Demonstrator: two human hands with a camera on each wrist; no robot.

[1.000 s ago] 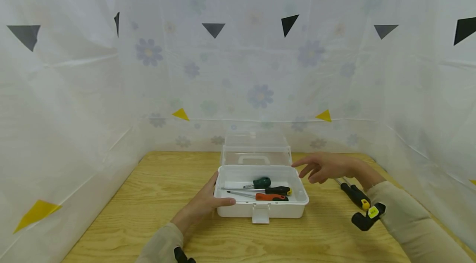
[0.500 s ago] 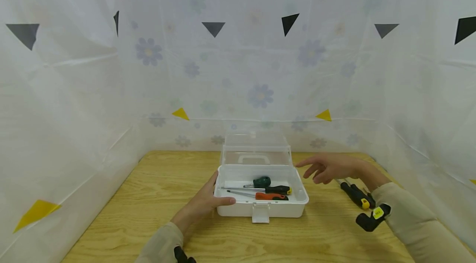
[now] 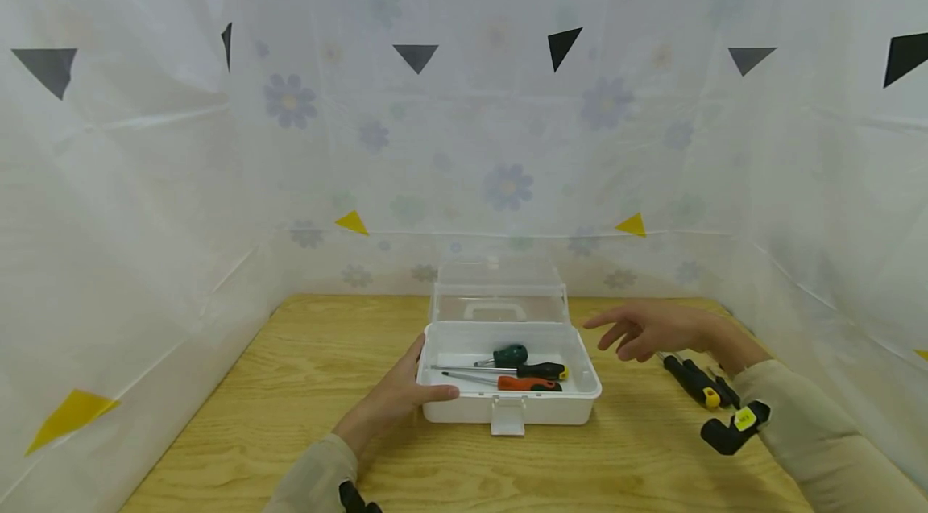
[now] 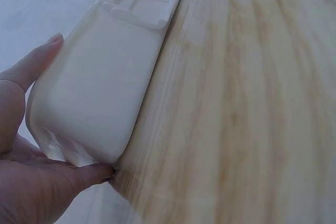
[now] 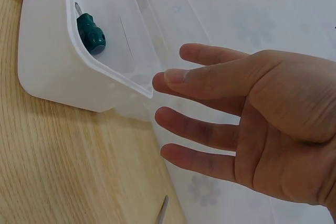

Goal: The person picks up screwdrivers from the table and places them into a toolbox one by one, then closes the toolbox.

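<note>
A white plastic box [image 3: 464, 408] stands open on the wooden table [image 3: 290, 384], its clear lid [image 3: 500, 287] tilted up behind. Inside lie a green-handled screwdriver [image 3: 511, 353], a black-and-yellow one [image 3: 544, 371] and an orange one [image 3: 529, 384]. My left hand [image 3: 402, 392] rests against the box's front left corner, thumb along the front wall [image 4: 100, 98], fingers on the side. Empty and with its fingers spread, my right hand [image 3: 645, 329] hovers just right of the box. In the right wrist view that hand [image 5: 236, 129] is beside the box's rim [image 5: 105, 66].
Black-handled screwdrivers with yellow ends [image 3: 692, 382] lie on the table under my right forearm. A pale flowered sheet [image 3: 145, 199] walls the table on three sides. The box's front latch [image 3: 509, 416] hangs open.
My right hand has drawn a little to the right, away from the box's far right corner. The left hand and the box have stayed put.
</note>
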